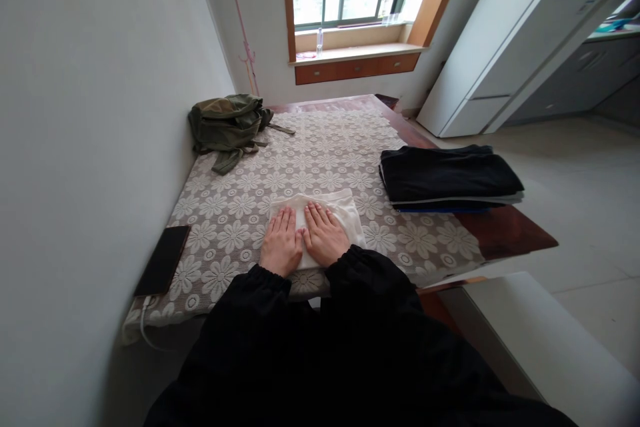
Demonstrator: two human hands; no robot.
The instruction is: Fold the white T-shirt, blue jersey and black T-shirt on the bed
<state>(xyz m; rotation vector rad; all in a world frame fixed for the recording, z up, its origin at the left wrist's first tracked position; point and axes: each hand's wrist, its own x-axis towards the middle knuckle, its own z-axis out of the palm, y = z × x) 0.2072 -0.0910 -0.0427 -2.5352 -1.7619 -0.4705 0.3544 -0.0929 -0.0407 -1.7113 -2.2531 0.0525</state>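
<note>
As it stretches ahead of the fingers and to both sides of them, the bench shows reddish wood at its right corner, well apart from the hands. A white refrigerator stands beyond it, far off to the fingers' right. Under and around them, a lace cover with a flower pattern hides most of the wood. To their right, well apart, lies a thick black folded stack of fabric with a pale layer near its bottom. Ahead and to their left, a green backpack slumps by the wall, its straps trailing on the lace. Directly beneath the fingers, near the bench's close edge, a white cloth lies spread and slightly wrinkled. The left hand and the right hand rest on it side by side, palms down; their fingers are straight and flat, gripping nothing. Left of them, at the bench's edge, sits a dark flat device. Farthest ahead, on the windowsill, is probably a clear bottle, too small to judge well. A white cable hangs from the device's near end.
</note>
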